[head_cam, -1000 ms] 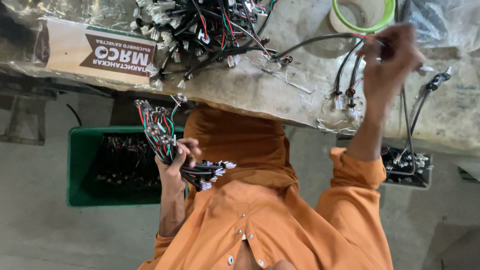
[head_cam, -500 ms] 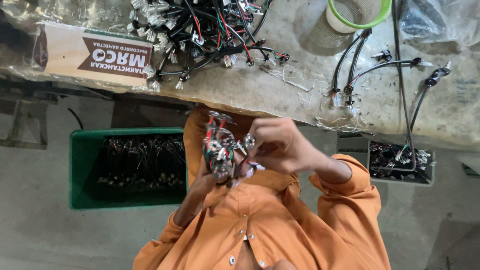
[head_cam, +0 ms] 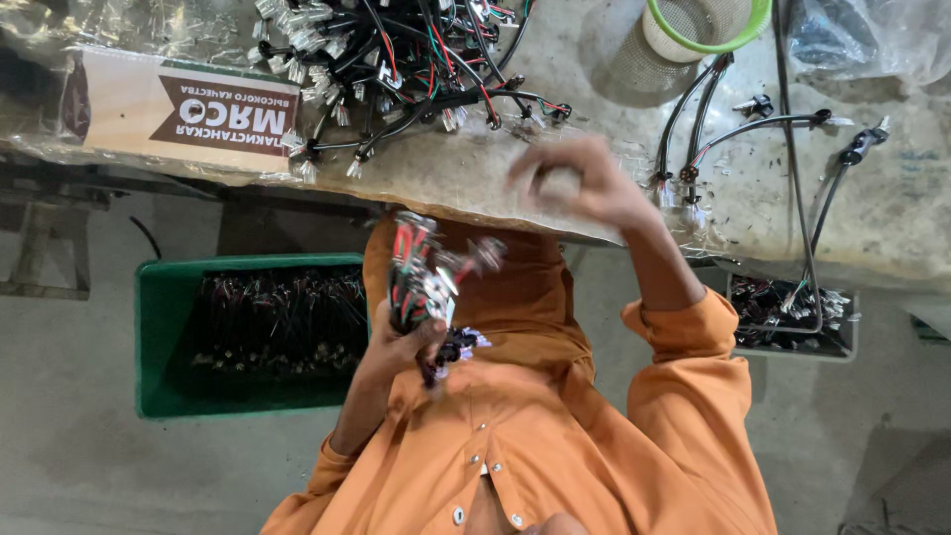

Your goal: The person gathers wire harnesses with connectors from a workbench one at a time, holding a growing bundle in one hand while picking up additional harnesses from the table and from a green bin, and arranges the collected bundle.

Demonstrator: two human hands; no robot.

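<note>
While gripped, wire bundle upright.

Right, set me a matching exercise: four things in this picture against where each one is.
Things:
1. bundle of wired connectors
2. green crate
3. green-rimmed mesh basket
4. cardboard box under plastic

Places:
A. on the floor, below the bench edge, filled with dark cables
B. at the top of the view, on the bench, right of the cable heap
C. held up in the left hand
D. on the bench, at the left end

Pairs: 1-C, 2-A, 3-B, 4-D
</note>
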